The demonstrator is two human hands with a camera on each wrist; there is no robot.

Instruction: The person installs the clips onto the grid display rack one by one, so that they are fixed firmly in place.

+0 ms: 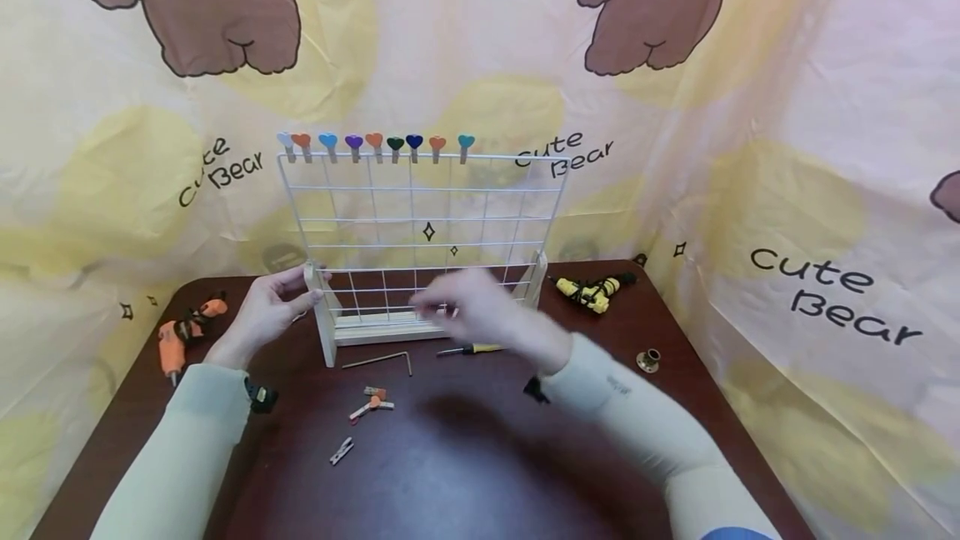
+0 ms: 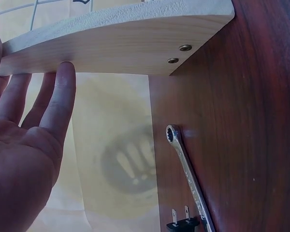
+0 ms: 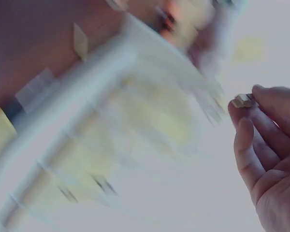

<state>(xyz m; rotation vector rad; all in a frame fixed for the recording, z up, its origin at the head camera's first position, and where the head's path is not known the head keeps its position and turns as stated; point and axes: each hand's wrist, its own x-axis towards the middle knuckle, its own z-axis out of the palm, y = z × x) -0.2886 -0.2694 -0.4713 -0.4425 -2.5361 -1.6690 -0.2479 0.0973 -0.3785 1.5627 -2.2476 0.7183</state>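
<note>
rack [image 1: 413, 245]: upright, white wire grid, pale wooden stand | clips [image 1: 374, 141]: nine, heart-topped, many-coloured, clamped along its top bar | small pale piece [image 3: 244, 100]: pinched in right hand [image 1: 480, 307], mostly hidden

Blur and Borders Swallow Details

In the head view the right hand [image 1: 483, 307] is smeared; of the small piece [image 3: 243, 100] it pinches, the right wrist view shows only a stub, while the rack [image 3: 72, 106] dissolves into streaks. One end of a yellow-handled screwdriver [image 1: 471, 349] is hidden behind the right wrist [image 1: 550, 344]. The left wrist view's bottom edge crops a wrench [image 2: 187, 169] and a plug [image 2: 182, 225].
</note>
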